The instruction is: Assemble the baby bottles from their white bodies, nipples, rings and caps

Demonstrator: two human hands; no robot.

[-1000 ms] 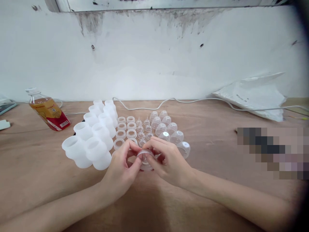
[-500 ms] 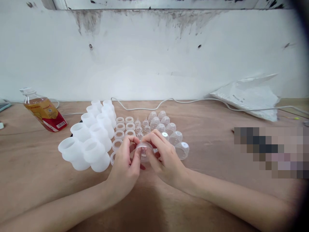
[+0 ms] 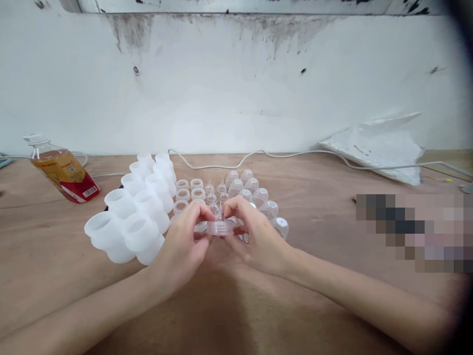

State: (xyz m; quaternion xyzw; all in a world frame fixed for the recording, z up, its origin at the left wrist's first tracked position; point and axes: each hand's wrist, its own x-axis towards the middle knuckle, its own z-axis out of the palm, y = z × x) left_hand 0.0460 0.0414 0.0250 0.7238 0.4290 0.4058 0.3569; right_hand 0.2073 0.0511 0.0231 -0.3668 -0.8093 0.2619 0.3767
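Between my two hands is a translucent screw ring (image 3: 219, 229) of a baby bottle, its rim level and side-on to me. A clear bottle teat (image 3: 219, 216) stands up through its middle, partly covered by fingers. My left hand (image 3: 187, 237) pinches the ring's left side with thumb and fingers. On the opposite side, my right hand (image 3: 256, 237) grips it the same way. Just beyond the hands lie rows of loose rings (image 3: 182, 194), several teats (image 3: 210, 188) and clear domed caps (image 3: 260, 196). Some of these are hidden behind my hands.
Milky-white bottle bodies (image 3: 142, 229) stand in two columns at the left. Farther left a drink bottle (image 3: 66, 172) appears tilted. A white cable (image 3: 240, 162) runs along the wall, passing a plastic bag (image 3: 380, 148) at the back right. A pixelated patch covers the right side.
The ring has turned from a tilted pose to level, with the teat now pointing up. My fingers have shifted to its sides. The view has moved slightly.
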